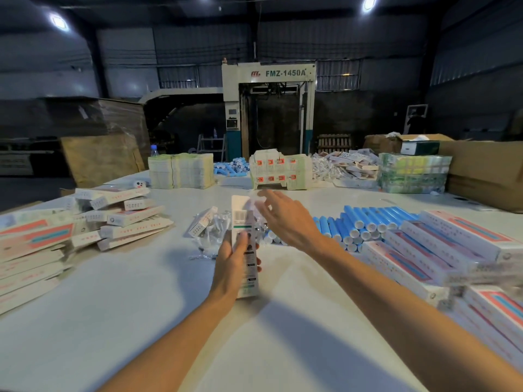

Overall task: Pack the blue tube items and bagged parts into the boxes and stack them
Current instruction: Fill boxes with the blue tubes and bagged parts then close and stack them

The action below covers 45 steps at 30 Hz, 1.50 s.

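both forearms stretch in from 6 o'clock over the table (135, 321). left hand (233, 261) has its fingers curled round the lower half of a box (242, 219) and holds it upright off the table, barcode face toward the camera, top end at 12 o'clock. right hand (285, 219) enters from 4 o'clock with fingers spread and relaxed, gripping nothing. its fingertips are at the box's top end, by a crinkled clear bag (253, 205) there. whether they touch the bag, or whether the bag sits partly inside the box, i cannot tell — blur hides it.

more bags (208, 226) lie on the table just beside the box at 9 o'clock. tubes (365, 222), blue with white caps, lie heaped at 3 o'clock, the nearest ones just beyond the right wrist. right stack (430, 250) of long boxes lies at 4 o'clock, touching the tubes. left pile (124, 219) of the same boxes sprawls at 9 o'clock, well apart from the hands.

along the table's far edge, toward 12 o'clock, stand flat cartons (181, 171) in bundles, far tubes (230, 166) and far bags (345, 165) in a heap. behind them stands a machine (268, 108) marked fmz-1450a.
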{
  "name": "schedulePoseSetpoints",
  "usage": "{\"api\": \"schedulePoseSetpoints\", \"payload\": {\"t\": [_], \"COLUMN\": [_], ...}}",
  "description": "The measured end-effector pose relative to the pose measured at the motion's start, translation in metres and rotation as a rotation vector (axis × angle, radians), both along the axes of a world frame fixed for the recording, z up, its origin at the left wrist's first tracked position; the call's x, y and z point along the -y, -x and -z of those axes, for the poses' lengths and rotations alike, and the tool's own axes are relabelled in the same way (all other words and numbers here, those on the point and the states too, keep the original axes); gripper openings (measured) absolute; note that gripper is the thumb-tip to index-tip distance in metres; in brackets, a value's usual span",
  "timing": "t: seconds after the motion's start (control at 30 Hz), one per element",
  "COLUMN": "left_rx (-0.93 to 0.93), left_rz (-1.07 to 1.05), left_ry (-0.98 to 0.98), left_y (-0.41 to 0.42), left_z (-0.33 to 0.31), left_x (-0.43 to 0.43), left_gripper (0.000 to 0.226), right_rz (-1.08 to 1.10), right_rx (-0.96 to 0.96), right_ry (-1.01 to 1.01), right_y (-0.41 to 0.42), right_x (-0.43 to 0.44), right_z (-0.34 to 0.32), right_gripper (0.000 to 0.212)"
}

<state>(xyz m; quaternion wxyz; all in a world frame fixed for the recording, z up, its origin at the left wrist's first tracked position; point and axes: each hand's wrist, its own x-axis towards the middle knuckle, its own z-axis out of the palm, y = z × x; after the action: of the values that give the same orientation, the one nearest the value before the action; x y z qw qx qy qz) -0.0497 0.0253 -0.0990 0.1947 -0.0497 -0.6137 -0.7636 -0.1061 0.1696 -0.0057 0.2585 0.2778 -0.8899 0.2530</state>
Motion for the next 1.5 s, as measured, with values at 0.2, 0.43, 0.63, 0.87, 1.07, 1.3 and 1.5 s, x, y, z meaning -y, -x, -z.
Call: {"api": "schedulePoseSetpoints", "payload": {"t": [0.2,0.43,0.63,0.87,1.07,1.3,1.5], "left_rx": [0.096,0.177,0.099,0.082,0.097,0.051,0.066], "left_rz": [-0.292,-0.421,-0.307,-0.093,0.188,0.438,0.459], "left_ry": [-0.127,-0.106,-0.150,-0.203,-0.177,0.003,-0.004], "left_y": [0.018,0.026,0.023,0.017,0.004,-0.010,-0.014], "left_z": [0.003,0.006,0.001,-0.005,-0.009,-0.007,-0.009], "left_x": [0.026,0.036,0.027,0.014,-0.003,-0.014,-0.015], "left_gripper": [0.029,0.031,0.027,0.028,0.029,0.048,0.043], "right_rz": [0.138,0.030,0.177,0.173,0.158,-0.032,-0.095], "right_rx": [0.133,0.148,0.061,0.128,0.158,0.058,-0.012], "right_ry": [0.128,-0.215,-0.376,-0.134,0.323,0.857,0.522], "right_y": [0.036,0.058,0.062,0.038,0.011,-0.028,-0.041], "right_x": [-0.003,0.034,0.059,0.031,-0.034,-0.086,-0.075], "right_z": [0.045,0.094,0.107,0.082,0.029,-0.037,-0.072], "right_gripper": [0.036,0.036,0.047,0.042,0.021,0.027,0.014]}}
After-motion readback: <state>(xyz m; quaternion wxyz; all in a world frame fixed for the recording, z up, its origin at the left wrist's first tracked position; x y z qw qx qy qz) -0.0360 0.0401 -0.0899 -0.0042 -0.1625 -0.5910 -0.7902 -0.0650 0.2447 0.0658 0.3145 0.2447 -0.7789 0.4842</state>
